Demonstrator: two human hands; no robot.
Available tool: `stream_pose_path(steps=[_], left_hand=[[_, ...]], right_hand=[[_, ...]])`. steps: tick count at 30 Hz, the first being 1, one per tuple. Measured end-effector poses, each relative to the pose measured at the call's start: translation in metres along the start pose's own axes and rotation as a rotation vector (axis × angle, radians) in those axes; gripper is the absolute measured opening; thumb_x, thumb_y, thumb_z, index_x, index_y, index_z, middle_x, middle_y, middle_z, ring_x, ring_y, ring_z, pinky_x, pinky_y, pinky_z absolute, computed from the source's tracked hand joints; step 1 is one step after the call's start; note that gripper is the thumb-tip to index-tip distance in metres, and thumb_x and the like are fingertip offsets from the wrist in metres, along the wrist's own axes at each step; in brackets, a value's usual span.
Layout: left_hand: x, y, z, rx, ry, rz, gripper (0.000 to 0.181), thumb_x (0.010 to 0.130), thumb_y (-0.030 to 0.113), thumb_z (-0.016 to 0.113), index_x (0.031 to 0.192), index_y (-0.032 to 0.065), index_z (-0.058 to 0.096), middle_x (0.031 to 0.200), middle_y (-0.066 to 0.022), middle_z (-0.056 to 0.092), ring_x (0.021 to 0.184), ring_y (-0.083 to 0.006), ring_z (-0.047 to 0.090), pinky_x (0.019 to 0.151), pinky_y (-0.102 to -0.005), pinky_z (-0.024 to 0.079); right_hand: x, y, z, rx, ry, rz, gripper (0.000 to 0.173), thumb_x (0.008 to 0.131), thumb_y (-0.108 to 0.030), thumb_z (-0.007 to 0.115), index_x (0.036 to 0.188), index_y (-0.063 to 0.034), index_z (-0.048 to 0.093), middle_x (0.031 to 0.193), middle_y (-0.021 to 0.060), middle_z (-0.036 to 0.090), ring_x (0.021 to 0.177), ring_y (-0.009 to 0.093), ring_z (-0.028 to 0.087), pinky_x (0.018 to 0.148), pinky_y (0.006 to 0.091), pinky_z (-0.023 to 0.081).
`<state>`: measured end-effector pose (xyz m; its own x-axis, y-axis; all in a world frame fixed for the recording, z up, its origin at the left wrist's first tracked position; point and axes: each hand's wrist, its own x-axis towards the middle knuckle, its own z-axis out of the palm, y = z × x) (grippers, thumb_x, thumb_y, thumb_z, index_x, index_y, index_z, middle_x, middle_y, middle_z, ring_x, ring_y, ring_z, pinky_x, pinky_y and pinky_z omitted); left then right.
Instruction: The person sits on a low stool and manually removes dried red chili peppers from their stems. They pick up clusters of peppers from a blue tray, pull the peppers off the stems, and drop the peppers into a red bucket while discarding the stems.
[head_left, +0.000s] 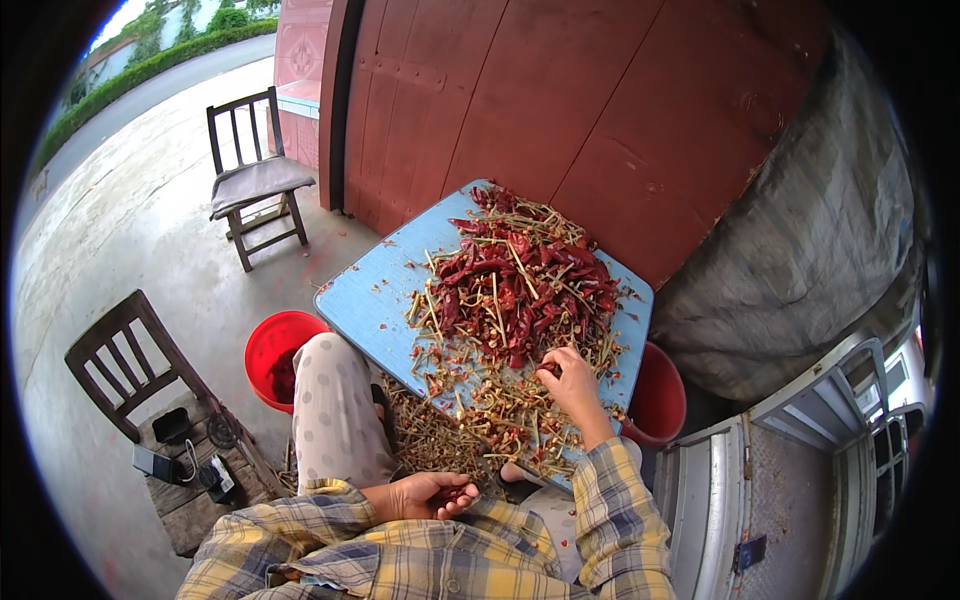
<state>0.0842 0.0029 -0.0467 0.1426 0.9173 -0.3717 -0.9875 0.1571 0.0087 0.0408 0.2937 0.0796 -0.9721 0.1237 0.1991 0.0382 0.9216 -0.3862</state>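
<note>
A heap of dried red chili peppers (517, 289), mixed with pale stems, covers much of a light-blue table (375, 300). At the near side of the heap, my right hand (574, 386) pinches a dark red dried chili (551, 368) between thumb and fingers. Loose stems and caps (517, 420) are spread around and below that hand. Close to my lap, my left hand (433, 495) is cupped with the palm up, its fingers curled around some dark red chili pieces (448, 495), partly hidden by the fingers.
A red bucket (262, 345) with dark red contents stands left of my knee, another red bucket (660, 397) right of the table. Discarded stems (435, 439) pile on the floor below. A wooden chair (202, 480) holds small devices; a second chair (259, 184) stands farther off. A red door (525, 90) rises behind.
</note>
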Motion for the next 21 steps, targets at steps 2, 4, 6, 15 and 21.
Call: stream_pose_path(steps=[2,4,6,15,21], left_hand=[[0.001,0.000,0.001,0.008,0.010,-0.010,0.033,0.100,0.029,0.046,0.097,0.0011,0.062,0.074,-0.0025,0.055,0.056,-0.0099,0.045,0.044,-0.0200,0.036],[0.001,0.001,0.003,0.024,0.013,-0.010,0.033,0.101,0.029,0.044,0.097,0.0014,0.062,0.074,-0.0023,0.055,0.056,-0.0097,0.045,0.044,-0.0200,0.036],[0.001,0.001,0.004,0.035,0.012,-0.009,0.034,0.101,0.030,0.044,0.097,0.0018,0.062,0.074,-0.0021,0.055,0.056,-0.0096,0.045,0.044,-0.0199,0.035],[0.000,0.001,0.005,0.035,0.020,-0.020,0.034,0.101,0.031,0.043,0.096,0.0025,0.061,0.075,-0.0016,0.054,0.058,-0.0094,0.045,0.044,-0.0196,0.035],[0.000,0.002,0.004,0.043,0.018,-0.005,0.033,0.101,0.030,0.044,0.095,0.0022,0.061,0.074,-0.0021,0.054,0.057,-0.0100,0.045,0.044,-0.0198,0.035]], right_hand=[[-0.006,0.009,-0.005,0.268,-0.017,0.097,0.012,0.087,-0.016,0.065,0.093,-0.0065,0.060,0.089,0.0042,0.063,0.066,0.018,0.062,0.056,0.0342,0.049],[-0.010,0.020,-0.008,0.789,-0.036,0.241,0.011,0.089,-0.017,0.064,0.095,-0.0086,0.059,0.080,0.0009,0.061,0.062,0.013,0.059,0.052,0.0296,0.046],[-0.014,0.024,-0.013,1.255,0.019,0.378,0.010,0.091,-0.017,0.062,0.098,-0.0102,0.059,0.076,-0.0006,0.061,0.060,0.011,0.058,0.049,0.0272,0.045],[-0.014,0.023,-0.013,1.455,0.056,0.406,0.013,0.091,-0.012,0.062,0.103,-0.0094,0.061,0.081,0.0006,0.061,0.068,0.012,0.059,0.056,0.0269,0.047],[-0.017,-0.019,-0.013,0.563,-0.118,0.172,0.017,0.088,-0.015,0.064,0.102,-0.0040,0.065,0.087,0.0015,0.062,0.072,0.014,0.058,0.067,0.0296,0.048]])
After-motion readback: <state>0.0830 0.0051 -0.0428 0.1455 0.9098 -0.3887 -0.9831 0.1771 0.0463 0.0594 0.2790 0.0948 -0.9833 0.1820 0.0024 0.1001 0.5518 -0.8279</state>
